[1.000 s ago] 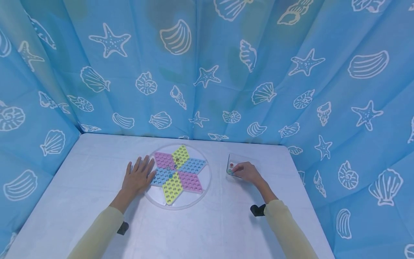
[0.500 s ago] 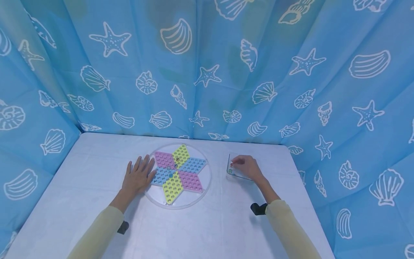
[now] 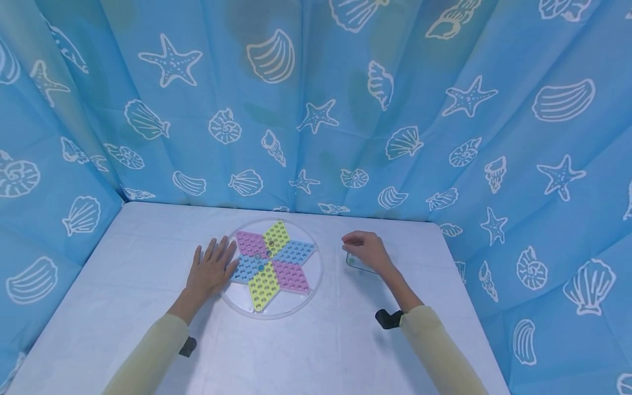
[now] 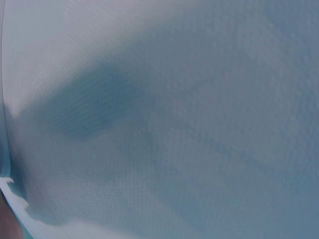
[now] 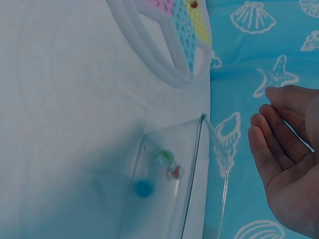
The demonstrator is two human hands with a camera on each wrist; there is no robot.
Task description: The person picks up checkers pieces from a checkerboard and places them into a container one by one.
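Observation:
In the head view my left hand (image 3: 212, 269) lies flat with fingers spread, its fingertips at the left rim of a round Chinese checkers board (image 3: 296, 280). The left wrist view holds only blurred cloth. My right hand (image 3: 367, 249) is raised over a clear plastic box (image 3: 362, 267). Up close its thumb bends to the index finger, the other fingers loosely curved (image 5: 289, 154); I cannot tell whether something small sits between thumb and index. Inside the box are a green marble (image 5: 165, 158), a red-and-white marble (image 5: 176, 172) and a blue marble (image 5: 144, 188).
Several marbles sit in holes on the board, among them a blue marble (image 3: 260, 267) and a brown marble (image 3: 271, 243). A white cloth (image 3: 296, 356) covers the table. Behind it and along the sides hangs a blue seashell curtain (image 3: 316, 153).
My right hand has moved from low inside the box, first toward its back, then up and to the left over its rim. The left hand and the board have stayed put.

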